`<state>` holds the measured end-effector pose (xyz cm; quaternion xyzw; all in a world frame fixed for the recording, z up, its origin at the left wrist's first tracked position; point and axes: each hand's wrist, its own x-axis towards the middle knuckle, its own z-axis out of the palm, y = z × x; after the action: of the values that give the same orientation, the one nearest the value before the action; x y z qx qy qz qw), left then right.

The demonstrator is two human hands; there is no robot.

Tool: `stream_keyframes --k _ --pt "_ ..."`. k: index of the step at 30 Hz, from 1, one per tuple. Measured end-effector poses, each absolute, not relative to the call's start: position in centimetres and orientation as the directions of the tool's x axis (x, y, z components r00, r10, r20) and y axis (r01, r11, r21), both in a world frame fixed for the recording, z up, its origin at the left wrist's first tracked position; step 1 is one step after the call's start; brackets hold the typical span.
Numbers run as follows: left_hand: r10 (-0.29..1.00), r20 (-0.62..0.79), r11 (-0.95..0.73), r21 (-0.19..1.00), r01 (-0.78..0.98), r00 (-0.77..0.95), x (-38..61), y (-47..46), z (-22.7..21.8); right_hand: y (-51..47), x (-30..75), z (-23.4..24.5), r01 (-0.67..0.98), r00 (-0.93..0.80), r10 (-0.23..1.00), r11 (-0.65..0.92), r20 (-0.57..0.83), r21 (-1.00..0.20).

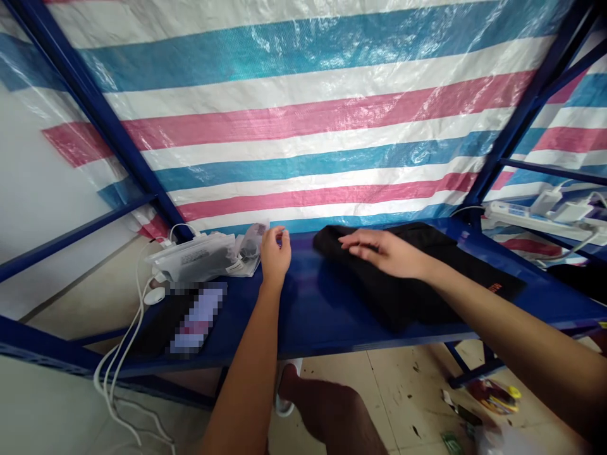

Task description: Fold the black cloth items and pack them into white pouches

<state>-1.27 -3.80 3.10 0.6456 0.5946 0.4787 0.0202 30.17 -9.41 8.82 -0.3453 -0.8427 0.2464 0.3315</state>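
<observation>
My left hand (275,254) is above the blue shelf board, right beside a clear plastic bag (249,243). Its fingers are loosely curled, with a gap between thumb and fingers, and nothing shows in them. Over a black folded cloth (417,284), perhaps a garment, is my right hand (386,251). Its fingers stretch to the left and look apart, without a visible grip on the fabric. The cloth's left end is raised and slightly blurred. Small orange lettering shows near its right end.
Plastic packaging (199,256), white cables (111,379) and a phone with a pixelated screen (199,319) are at the left. A power strip (545,218) with plugs is at the right. Striped sheeting (308,120) hangs behind the blue frame (102,120). Litter lies on the floor.
</observation>
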Motion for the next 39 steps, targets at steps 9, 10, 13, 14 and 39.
stream_keyframes --k 9,10,13,14,39 --pt "0.826 0.286 -0.563 0.397 0.725 0.485 -1.0 -18.4 0.3 -18.7 32.9 1.8 0.634 -0.704 0.710 0.647 0.031 -0.425" --pt "0.816 0.268 -0.578 0.356 0.734 0.512 -1.0 -19.7 -0.1 -19.5 33.4 1.3 0.614 -0.718 0.694 0.663 0.045 -0.427" --pt "0.786 0.219 -0.618 0.252 0.745 0.578 -1.7 -22.9 -0.2 -21.5 34.9 1.1 0.550 -0.756 0.648 0.709 0.099 -0.441" --pt "0.782 0.204 -0.623 0.235 0.746 0.589 -2.2 -23.7 0.1 -22.0 35.3 1.5 0.539 -0.757 0.644 0.712 0.112 -0.451" --pt "0.982 0.146 -0.168 0.380 0.910 0.120 -1.3 0.3 -0.1 4.6 28.2 0.1 0.880 -0.418 0.829 0.471 0.373 -0.062"
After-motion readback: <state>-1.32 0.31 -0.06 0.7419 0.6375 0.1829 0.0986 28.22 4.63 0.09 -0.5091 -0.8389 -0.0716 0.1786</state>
